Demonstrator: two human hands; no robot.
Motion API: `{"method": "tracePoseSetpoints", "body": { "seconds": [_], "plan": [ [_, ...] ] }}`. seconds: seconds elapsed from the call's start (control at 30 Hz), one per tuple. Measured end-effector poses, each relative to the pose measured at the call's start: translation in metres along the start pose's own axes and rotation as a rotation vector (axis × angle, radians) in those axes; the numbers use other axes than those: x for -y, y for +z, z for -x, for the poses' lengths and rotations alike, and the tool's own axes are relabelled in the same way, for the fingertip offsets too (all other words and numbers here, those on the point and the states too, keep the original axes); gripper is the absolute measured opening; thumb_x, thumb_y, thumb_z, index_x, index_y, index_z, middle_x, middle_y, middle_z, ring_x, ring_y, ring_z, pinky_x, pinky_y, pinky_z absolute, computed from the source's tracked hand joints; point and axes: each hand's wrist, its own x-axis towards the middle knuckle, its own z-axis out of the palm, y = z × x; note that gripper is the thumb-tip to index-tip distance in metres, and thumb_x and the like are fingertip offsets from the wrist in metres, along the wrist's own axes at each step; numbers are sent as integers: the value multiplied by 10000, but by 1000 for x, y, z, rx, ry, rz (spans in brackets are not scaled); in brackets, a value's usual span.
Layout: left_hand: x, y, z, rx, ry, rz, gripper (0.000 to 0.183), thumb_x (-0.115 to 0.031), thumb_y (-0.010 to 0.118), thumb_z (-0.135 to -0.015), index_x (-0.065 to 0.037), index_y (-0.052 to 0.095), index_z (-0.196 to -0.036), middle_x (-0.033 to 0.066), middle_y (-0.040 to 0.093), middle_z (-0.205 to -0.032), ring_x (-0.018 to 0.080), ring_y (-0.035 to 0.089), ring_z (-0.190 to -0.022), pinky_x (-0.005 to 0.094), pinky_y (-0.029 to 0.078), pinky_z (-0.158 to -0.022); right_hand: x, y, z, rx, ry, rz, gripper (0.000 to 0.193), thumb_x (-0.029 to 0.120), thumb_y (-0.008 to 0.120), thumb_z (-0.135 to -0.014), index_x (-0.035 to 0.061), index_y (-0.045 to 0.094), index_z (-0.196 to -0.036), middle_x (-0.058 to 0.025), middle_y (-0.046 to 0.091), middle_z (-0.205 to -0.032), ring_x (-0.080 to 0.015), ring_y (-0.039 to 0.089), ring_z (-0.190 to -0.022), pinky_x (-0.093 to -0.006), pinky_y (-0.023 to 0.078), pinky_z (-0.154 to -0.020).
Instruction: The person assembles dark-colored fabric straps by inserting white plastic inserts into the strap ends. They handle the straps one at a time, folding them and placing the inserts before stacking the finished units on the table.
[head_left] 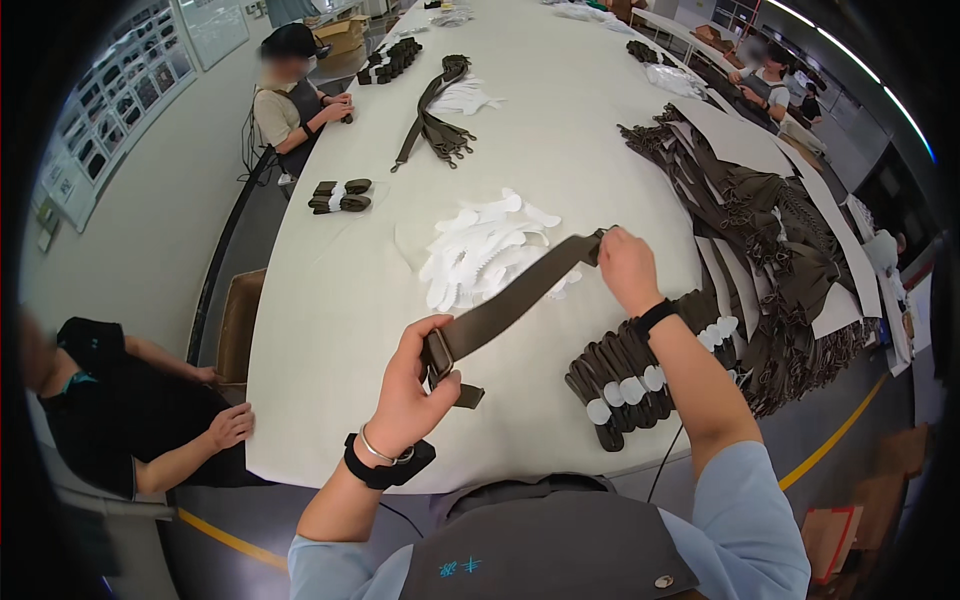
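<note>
A dark olive webbing strap [520, 298] stretches between my two hands above the table. My left hand [412, 388] is closed around its lower end, by a rectangular buckle [441, 352], and a short tail of webbing sticks out below the thumb. Up to the right, my right hand [628, 270] pinches the other end, whose tip is partly hidden by the fingers. Behind the strap lies a loose heap of white notched bands [478, 250]. Rolled straps with white bands around them [622, 385] sit in a row beneath my right forearm.
A big pile of loose straps [780, 225] covers the table's right side. Farther off lie straps with metal hooks [440, 130], two rolled bundles [340, 196] and more bundles [392, 62]. One person [140, 410] is at the near left edge, another [290, 100] beyond.
</note>
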Motion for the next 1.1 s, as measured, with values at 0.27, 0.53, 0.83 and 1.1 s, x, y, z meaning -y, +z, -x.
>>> {"method": "tracePoseSetpoints", "body": {
  "seconds": [0.27, 0.53, 0.83, 1.1],
  "plan": [
    [-40, 43, 7, 14, 37, 59, 527, 49, 597, -903, -39, 388, -1379, 33, 541, -1028, 94, 530, -894, 245, 460, -767, 15, -22, 19, -54, -266, -639, 360, -4, 603, -780, 32, 605, -1137, -164, 611, -1116, -359, 581, -1028, -431, 486, -899],
    [-56, 59, 17, 13, 11, -223, 607, -49, 743, -854, -20, 430, -1373, 32, 572, -1031, 86, 559, -887, 244, 502, -745, 80, -71, 48, 404, -260, -1228, 570, 25, 682, -744, 75, 529, -1292, -79, 589, -1055, -229, 570, -1026, -345, 426, -936],
    [-64, 33, 32, 88, -112, -357, 476, -124, 822, -784, 31, 577, -1162, 33, 631, -911, 81, 592, -801, 247, 507, -722, 60, -172, -25, -108, -722, -516, 241, -30, 691, -646, 32, 586, -855, -80, 515, -783, -278, 543, -717, -351, 446, -596],
    [-78, -44, 66, 269, -107, 160, 327, -42, 665, -908, 2, 502, -1188, 27, 595, -881, 84, 605, -749, 244, 500, -663, 95, -184, -60, -69, -673, -339, 342, 23, 731, -673, 63, 616, -992, -89, 563, -876, -307, 548, -864, -404, 432, -786]
  ]
}}
